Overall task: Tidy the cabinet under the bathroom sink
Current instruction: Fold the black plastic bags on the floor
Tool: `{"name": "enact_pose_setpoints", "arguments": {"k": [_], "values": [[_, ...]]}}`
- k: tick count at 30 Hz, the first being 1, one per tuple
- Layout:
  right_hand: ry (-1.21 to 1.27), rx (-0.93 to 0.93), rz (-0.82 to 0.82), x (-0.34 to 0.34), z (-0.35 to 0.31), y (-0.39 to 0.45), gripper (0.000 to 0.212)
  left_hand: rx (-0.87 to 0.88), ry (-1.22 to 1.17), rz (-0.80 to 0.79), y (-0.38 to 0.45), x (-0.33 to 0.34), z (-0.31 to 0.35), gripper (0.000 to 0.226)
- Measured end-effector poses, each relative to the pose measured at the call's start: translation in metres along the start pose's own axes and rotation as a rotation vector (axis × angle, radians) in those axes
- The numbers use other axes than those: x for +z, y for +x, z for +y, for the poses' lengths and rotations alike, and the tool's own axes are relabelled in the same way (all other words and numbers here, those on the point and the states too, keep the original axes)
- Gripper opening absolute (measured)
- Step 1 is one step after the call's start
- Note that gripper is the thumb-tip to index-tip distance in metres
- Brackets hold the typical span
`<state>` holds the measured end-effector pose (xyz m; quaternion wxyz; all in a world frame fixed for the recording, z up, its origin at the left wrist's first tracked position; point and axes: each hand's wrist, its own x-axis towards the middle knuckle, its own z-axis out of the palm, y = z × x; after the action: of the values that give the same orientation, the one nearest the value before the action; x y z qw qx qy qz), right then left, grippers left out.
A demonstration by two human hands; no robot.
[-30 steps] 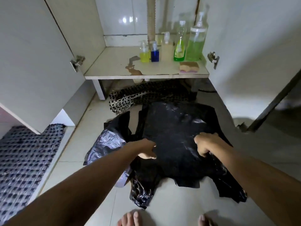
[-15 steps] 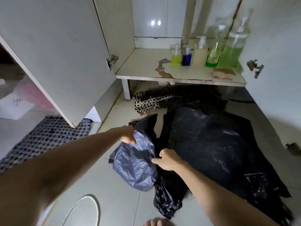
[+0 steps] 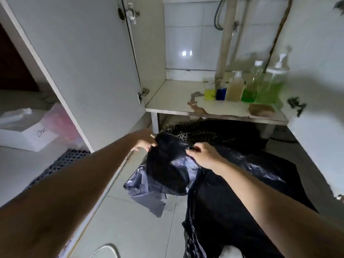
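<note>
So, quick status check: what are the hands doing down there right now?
Left hand and right hand both pinch the small crumpled dark-grey plastic bag, lifted off the floor. Large black plastic sheet lies beneath. Nothing blocking.

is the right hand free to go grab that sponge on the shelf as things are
Probably not yet. The right hand pinches the grey-blue bag with the left hand. The sponge sits unblocked at the shelf's front edge.

Left hand (image 3: 144, 144) fingertips hidden behind bag (image 3: 167, 164); bottles (image 3: 249, 88) blurred.
</note>
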<state>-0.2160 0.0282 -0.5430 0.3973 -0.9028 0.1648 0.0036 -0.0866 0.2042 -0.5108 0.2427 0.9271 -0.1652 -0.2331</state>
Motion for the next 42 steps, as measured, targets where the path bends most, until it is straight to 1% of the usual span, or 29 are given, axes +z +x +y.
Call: {"name": "enact_pose_setpoints", "arguments": {"k": [2, 5, 7, 8, 9, 11, 13, 15, 17, 18, 19, 20, 21, 23, 24, 25, 26, 28, 32, 33, 34, 35, 36, 38, 39, 41, 42], "values": [[0.054, -0.050, 0.085, -0.051, -0.027, 0.002, 0.025, 0.077, -0.172, 0.150, -0.012, -0.031, 0.033, 0.036], [0.098, -0.109, 0.253, -0.122, -0.058, -0.006, 0.025, 0.289, -0.244, 0.374, -0.034, -0.061, 0.091, 0.041], [0.168, -0.131, 0.373, -0.162, -0.067, -0.015, 0.025, 0.420, -0.399, 0.412, -0.055, -0.068, 0.126, 0.053], [0.262, -0.135, 0.408, -0.177, -0.066, -0.020, 0.025, 0.504, -0.437, 0.408, -0.067, -0.068, 0.140, 0.063], [0.372, -0.127, 0.427, -0.190, -0.062, -0.027, 0.023, 0.602, -0.423, 0.391, -0.079, -0.064, 0.151, 0.072], [0.527, -0.082, 0.452, -0.206, -0.044, -0.038, 0.019, 0.792, -0.332, 0.305, -0.097, -0.047, 0.166, 0.087], [0.625, -0.024, 0.471, -0.219, -0.024, -0.046, 0.017, 0.900, -0.214, 0.244, -0.100, -0.024, 0.172, 0.109], [0.761, 0.055, 0.475, -0.230, -0.007, -0.054, 0.017, 0.894, -0.067, 0.260, -0.092, 0.000, 0.175, 0.124], [0.905, 0.131, 0.459, -0.238, 0.006, -0.057, 0.017, 0.817, 0.112, 0.286, -0.081, 0.026, 0.179, 0.131], [0.938, 0.153, 0.451, -0.240, 0.012, -0.057, 0.018, 0.775, 0.179, 0.285, -0.075, 0.039, 0.183, 0.132], [0.947, 0.170, 0.444, -0.241, 0.017, -0.056, 0.018, 0.743, 0.212, 0.279, -0.070, 0.052, 0.188, 0.128], [0.940, 0.192, 0.434, -0.241, 0.021, -0.056, 0.019, 0.716, 0.208, 0.281, -0.066, 0.064, 0.194, 0.118], [0.935, 0.213, 0.416, -0.242, 0.023, -0.056, 0.020, 0.693, 0.169, 0.300, -0.061, 0.073, 0.201, 0.103], [0.918, 0.242, 0.412, -0.245, 0.023, -0.061, 0.023, 0.622, -0.011, 0.386, -0.052, 0.078, 0.212, 0.064], [0.904, 0.241, 0.417, -0.247, 0.021, -0.065, 0.020, 0.572, -0.106, 0.430, -0.048, 0.077, 0.216, 0.047], [0.896, 0.239, 0.422, -0.249, 0.019, -0.069, 0.016, 0.533, -0.166, 0.458, -0.046, 0.074, 0.217, 0.036], [0.900, 0.236, 0.414, -0.251, 0.019, -0.074, 0.014, 0.507, -0.184, 0.467, -0.044, 0.071, 0.216, 0.031], [0.912, 0.227, 0.416, -0.255, 0.026, -0.078, 0.016, 0.486, -0.181, 0.480, -0.041, 0.065, 0.212, 0.030], [0.863, 0.203, 0.555, -0.260, 0.040, -0.080, 0.021, 0.517, -0.251, 0.492, -0.044, 0.056, 0.208, 0.030], [0.888, 0.193, 0.596, -0.264, 0.042, -0.080, 0.024, 0.526, -0.256, 0.494, -0.043, 0.054, 0.207, 0.029], [0.849, 0.171, 0.611, -0.266, 0.043, -0.081, 0.025, 0.528, -0.265, 0.496, -0.041, 0.053, 0.206, 0.025], [0.717, 0.120, 0.628, -0.268, 0.046, -0.081, 0.023, 0.526, -0.274, 0.502, -0.040, 0.051, 0.206, 0.023], [0.487, 0.086, 0.636, -0.270, 0.047, -0.083, 0.021, 0.519, -0.274, 0.513, -0.039, 0.050, 0.205, 0.021], [0.049, -0.031, 0.610, -0.271, 0.048, -0.087, 0.026, 0.491, -0.266, 0.542, -0.038, 0.044, 0.203, 0.020], [-0.004, -0.066, 0.606, -0.271, 0.050, -0.084, 0.027, 0.485, -0.269, 0.555, -0.038, 0.041, 0.202, 0.019], [0.217, -0.131, 0.635, -0.269, 0.041, -0.082, 0.023, 0.495, -0.272, 0.569, -0.039, 0.035, 0.199, 0.018], [0.319, -0.113, 0.618, -0.270, 0.034, -0.080, 0.030, 0.507, -0.262, 0.572, -0.040, 0.033, 0.197, 0.019]]}}
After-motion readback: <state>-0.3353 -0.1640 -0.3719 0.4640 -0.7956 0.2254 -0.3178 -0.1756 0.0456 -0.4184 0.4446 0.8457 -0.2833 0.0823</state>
